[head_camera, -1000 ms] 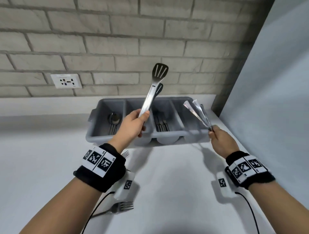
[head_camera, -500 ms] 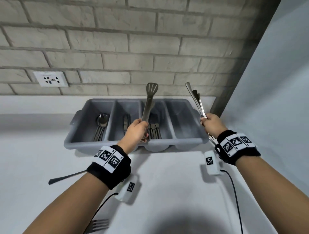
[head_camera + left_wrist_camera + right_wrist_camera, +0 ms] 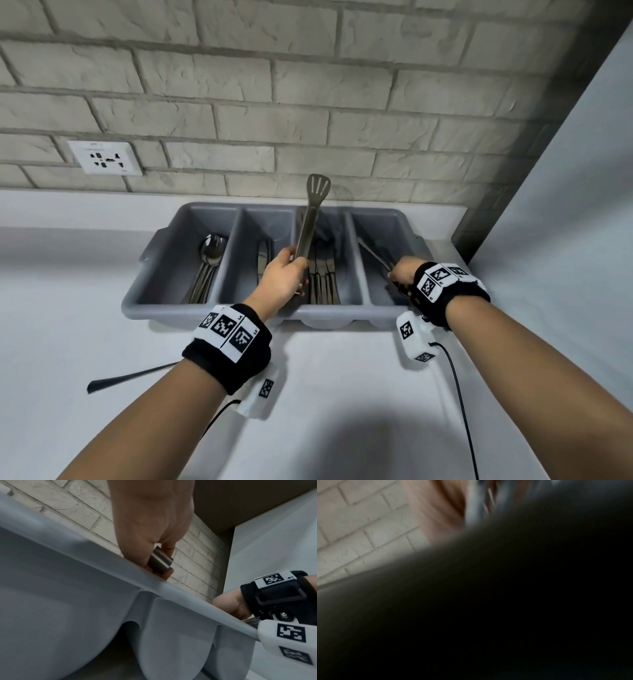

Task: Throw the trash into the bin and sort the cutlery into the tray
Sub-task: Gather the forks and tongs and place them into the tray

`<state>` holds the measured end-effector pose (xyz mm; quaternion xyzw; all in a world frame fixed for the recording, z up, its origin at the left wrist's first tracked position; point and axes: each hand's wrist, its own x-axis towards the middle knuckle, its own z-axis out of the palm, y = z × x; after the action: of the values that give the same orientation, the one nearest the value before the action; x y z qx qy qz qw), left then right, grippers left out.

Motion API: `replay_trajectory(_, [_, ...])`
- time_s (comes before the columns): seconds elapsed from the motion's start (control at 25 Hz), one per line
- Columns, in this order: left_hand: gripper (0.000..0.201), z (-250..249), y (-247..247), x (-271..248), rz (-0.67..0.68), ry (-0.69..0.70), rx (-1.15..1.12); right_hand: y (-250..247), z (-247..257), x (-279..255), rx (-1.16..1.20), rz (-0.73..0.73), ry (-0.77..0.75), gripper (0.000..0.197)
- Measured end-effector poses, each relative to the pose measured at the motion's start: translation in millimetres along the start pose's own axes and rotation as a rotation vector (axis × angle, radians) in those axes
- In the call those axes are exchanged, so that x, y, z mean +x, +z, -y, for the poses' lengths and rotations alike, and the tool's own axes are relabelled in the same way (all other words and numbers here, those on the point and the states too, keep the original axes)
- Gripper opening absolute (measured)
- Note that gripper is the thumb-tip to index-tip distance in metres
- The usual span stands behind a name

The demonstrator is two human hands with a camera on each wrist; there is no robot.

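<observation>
A grey four-compartment cutlery tray [image 3: 164, 306] stands against the brick wall. My left hand [image 3: 296, 270] grips the handle of the slotted tongs [image 3: 314, 212], held upright over the third compartment. In the left wrist view the tongs' handle end [image 3: 160, 561] shows in my left hand [image 3: 154, 555], just above the tray's rim [image 3: 106, 561]. My right hand [image 3: 399, 274] holds the small metal tongs [image 3: 373, 251] low inside the rightmost compartment. The right wrist view is mostly dark and blurred, showing only my right hand [image 3: 436, 507] and streaks of metal [image 3: 476, 500].
Spoons [image 3: 210, 255] lie in the first compartment, a knife [image 3: 263, 257] in the second, forks [image 3: 323, 279] in the third. A dark utensil handle [image 3: 130, 377] lies on the white counter at the left. A grey panel [image 3: 565, 240] closes the right side. A wall socket [image 3: 104, 158] sits at the upper left.
My right hand has swung the small tongs from upright down into the rightmost compartment. My left hand has kept the slotted tongs upright over the tray.
</observation>
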<state>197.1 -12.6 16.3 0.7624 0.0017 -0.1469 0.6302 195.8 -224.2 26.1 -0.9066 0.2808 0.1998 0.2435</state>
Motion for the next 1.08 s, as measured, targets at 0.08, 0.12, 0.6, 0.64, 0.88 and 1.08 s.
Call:
replay_trajectory(0.08, [0.040,-0.9,0.2,0.2,0.009,-0.002,0.020,6.1,3.9,-1.9,-0.079,-0.074,0.011,0.035])
replay_trajectory(0.12, [0.040,-1.3,0.4,-0.3,0.015,-0.001,0.034,8.3,5.0,-2.7,-0.072,-0.073,0.028,0.039])
replay_trajectory(0.6, [0.042,2.6,-21.5,-21.9,0.046,-0.013,0.030,14.1,-1.1,-0.8,-0.196,-0.139,-0.118,0.038])
replay_trajectory(0.64, [0.042,3.5,-22.9,-24.9,0.048,-0.003,0.023,10.7,-0.2,-5.4,-0.111,-0.164,-0.109,0.037])
replay_trajectory(0.88, [0.044,7.7,-46.3,-35.9,-0.025,0.014,-0.064,-4.5,29.4,-43.0,0.325,-0.285,-0.202,0.027])
replay_trajectory(1.08, [0.043,17.3,-102.0,-39.0,-0.249,0.038,-0.101,30.4,83.8,-63.3,0.433,-0.126,-0.337,0.030])
